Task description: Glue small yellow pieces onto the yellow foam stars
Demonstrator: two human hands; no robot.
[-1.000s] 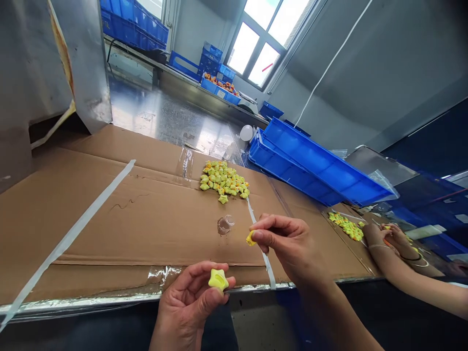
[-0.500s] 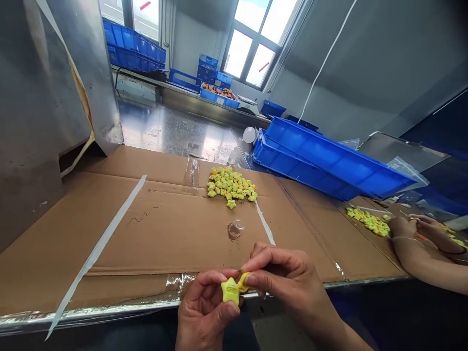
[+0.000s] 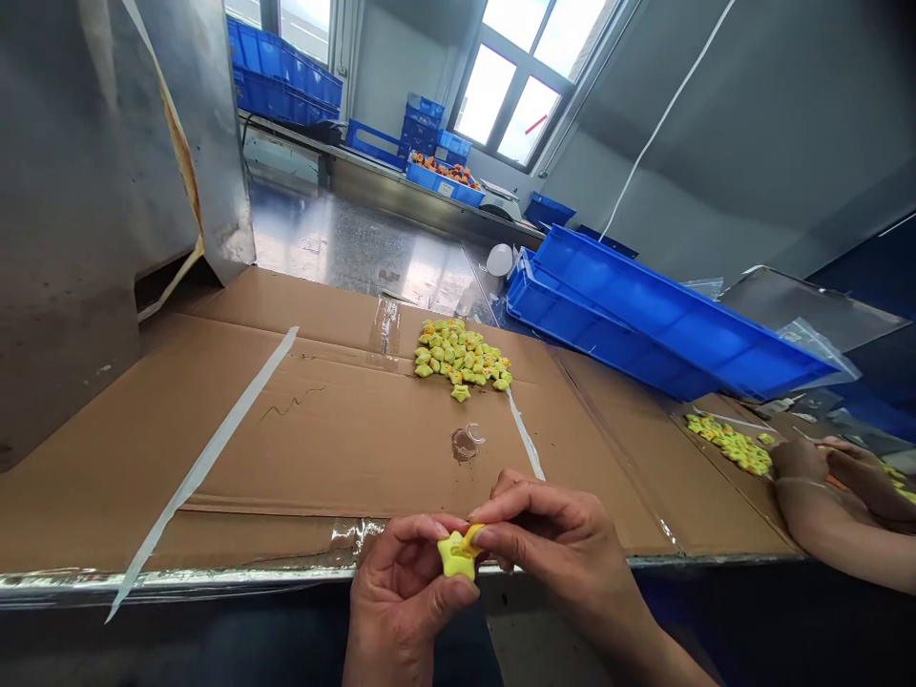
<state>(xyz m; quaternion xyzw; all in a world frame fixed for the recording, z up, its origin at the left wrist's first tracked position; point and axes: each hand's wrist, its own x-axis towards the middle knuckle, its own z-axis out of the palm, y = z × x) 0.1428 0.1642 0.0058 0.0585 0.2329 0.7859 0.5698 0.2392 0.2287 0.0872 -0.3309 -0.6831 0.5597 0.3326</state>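
My left hand (image 3: pixel 405 596) pinches a small yellow-green star piece (image 3: pixel 456 556) just in front of the table's near edge. My right hand (image 3: pixel 554 544) pinches a small yellow-orange part (image 3: pixel 473 536) and presses it against the top of the star. Both hands are closed, fingertips meeting at the star. Farther back on the cardboard sheet (image 3: pixel 322 439) lies a pile of several yellow-green stars (image 3: pixel 462 358), and a small clear ring (image 3: pixel 468 439) rests between the pile and my hands.
Stacked blue bins (image 3: pixel 644 324) lean at the right back. Another person's hands (image 3: pixel 834 482) work at the far right beside a second pile of stars (image 3: pixel 730 444). A metal panel (image 3: pixel 93 191) stands at the left. More blue bins (image 3: pixel 429 157) sit by the windows.
My right hand came back from over the cardboard with the small yellow-orange part and met my left hand. The part now touches the star.
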